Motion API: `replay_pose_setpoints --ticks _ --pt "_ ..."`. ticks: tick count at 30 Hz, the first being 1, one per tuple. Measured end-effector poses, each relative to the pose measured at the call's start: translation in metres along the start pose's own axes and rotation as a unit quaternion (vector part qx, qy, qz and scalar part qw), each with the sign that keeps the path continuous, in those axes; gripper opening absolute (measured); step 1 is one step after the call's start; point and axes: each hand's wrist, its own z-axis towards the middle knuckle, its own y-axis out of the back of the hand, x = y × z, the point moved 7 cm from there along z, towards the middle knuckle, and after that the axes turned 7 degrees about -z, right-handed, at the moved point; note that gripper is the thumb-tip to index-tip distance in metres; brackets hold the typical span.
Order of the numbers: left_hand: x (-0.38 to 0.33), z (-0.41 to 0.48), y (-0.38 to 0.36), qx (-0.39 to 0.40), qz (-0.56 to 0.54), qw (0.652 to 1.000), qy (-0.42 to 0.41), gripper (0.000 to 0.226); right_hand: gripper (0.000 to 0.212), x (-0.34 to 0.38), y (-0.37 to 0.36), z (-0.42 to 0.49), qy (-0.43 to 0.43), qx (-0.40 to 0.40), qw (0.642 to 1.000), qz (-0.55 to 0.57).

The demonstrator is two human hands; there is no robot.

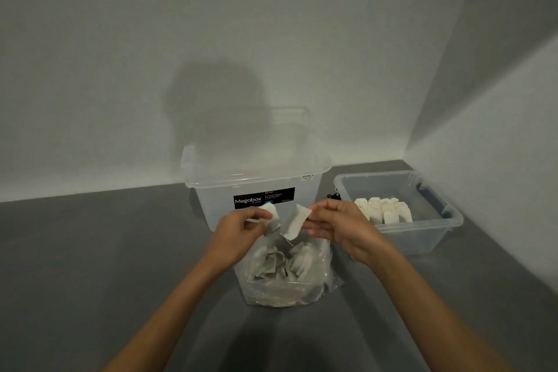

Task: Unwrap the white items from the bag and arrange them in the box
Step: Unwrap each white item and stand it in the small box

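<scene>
White paper was pinched in both of your hands. Your right hand [335,223] gripped a torn wrapper strip [297,223] between thumb and fingertips, with the lower fingers stretched out beneath it. Your left hand [241,229] had its fingers curled round a small white item [271,213]. The two pieces were close together, but I could not tell whether they were joined.

You held them in the air just above the open mouth of the clear plastic bag [320,278]. The bag stood on the table in front of you, heaped with more wrapped white items [299,260].

To your right, near the bag but apart from it, sat the low clear box [419,240], which had a blue handle on its far side. A cluster of unwrapped white items [383,210] stood upright and packed together in its middle.

Directly behind the bag was a taller clear tub [256,178] with its lid on and a black "Megabox" label [264,198] on the front. Your left hand partly covered the lower edge of the label.

A small black thing [333,195] showed between the tub and the box, too small to make out.

Everything rested on the grey table [105,251], set into a corner of white walls [120,69]. Your shadow [217,100] fell on the wall behind the tub.
</scene>
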Motion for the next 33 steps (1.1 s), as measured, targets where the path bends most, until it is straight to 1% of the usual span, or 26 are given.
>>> replay_pose_setpoints --ticks 3,6,8,11,13,14,15,16,17,18,20,22,23,25,27,29,33 --pt "-0.006 -0.002 0.003 -0.029 0.029 0.998 -0.042 0.034 0.008 -0.008 0.000 0.003 -0.053 -0.015 0.995 0.080" --pt "-0.013 -0.005 0.000 -0.018 0.013 0.998 -0.066 0.045 0.011 -0.018 -0.009 0.003 -0.112 0.015 0.980 0.162" --pt "-0.018 -0.005 -0.006 0.008 -0.008 0.997 -0.074 0.041 0.013 -0.025 -0.019 0.001 -0.149 0.050 0.963 0.218" --pt "-0.026 -0.003 -0.015 0.046 -0.075 0.993 -0.077 0.023 0.017 -0.029 -0.030 -0.004 -0.187 0.084 0.944 0.260" --pt "-0.030 -0.002 -0.018 0.040 -0.105 0.990 -0.082 0.012 0.014 -0.026 -0.032 -0.007 -0.191 0.086 0.952 0.223" --pt "-0.031 -0.001 -0.017 0.023 -0.111 0.990 -0.079 0.011 0.013 -0.025 -0.029 -0.007 -0.181 0.072 0.967 0.165" --pt "-0.031 0.000 -0.017 -0.001 -0.106 0.992 -0.074 0.010 0.013 -0.021 -0.023 -0.007 -0.163 0.048 0.982 0.080" --pt "-0.031 0.001 -0.016 -0.026 -0.091 0.993 -0.073 0.010 0.015 -0.016 -0.016 -0.007 -0.138 0.017 0.990 -0.006" --pt "-0.032 0.002 -0.015 -0.048 -0.069 0.993 -0.077 0.010 0.019 -0.008 -0.010 -0.006 -0.107 -0.013 0.992 -0.067" --pt "-0.034 0.002 -0.016 -0.063 -0.043 0.993 -0.087 0.009 0.024 0.000 -0.005 -0.006 -0.080 -0.038 0.992 -0.096" --pt "-0.044 0.003 -0.022 -0.080 0.023 0.989 -0.124 0.006 0.036 0.018 0.000 -0.007 -0.037 -0.062 0.992 -0.107" --pt "-0.056 0.005 -0.031 -0.095 0.105 0.975 -0.173 0.011 0.043 0.034 0.004 -0.009 -0.010 -0.081 0.986 -0.147" --pt "-0.063 0.006 -0.036 -0.103 0.136 0.965 -0.198 0.013 0.042 0.041 0.007 -0.010 0.000 -0.090 0.981 -0.169" --pt "-0.078 0.012 -0.048 -0.104 0.166 0.951 -0.238 0.014 0.032 0.051 0.016 -0.009 0.013 -0.103 0.976 -0.190" --pt "-0.094 0.021 -0.063 -0.081 0.159 0.950 -0.256 0.014 0.021 0.061 0.033 -0.006 0.028 -0.107 0.975 -0.193" --pt "-0.105 0.029 -0.071 -0.056 0.121 0.959 -0.249 0.015 0.014 0.072 0.051 -0.005 0.038 -0.119 0.971 -0.205" --pt "-0.125 0.058 -0.096 -0.010 -0.006 0.983 -0.183 0.007 0.004 0.102 0.114 -0.002 0.078 -0.156 0.946 -0.271"
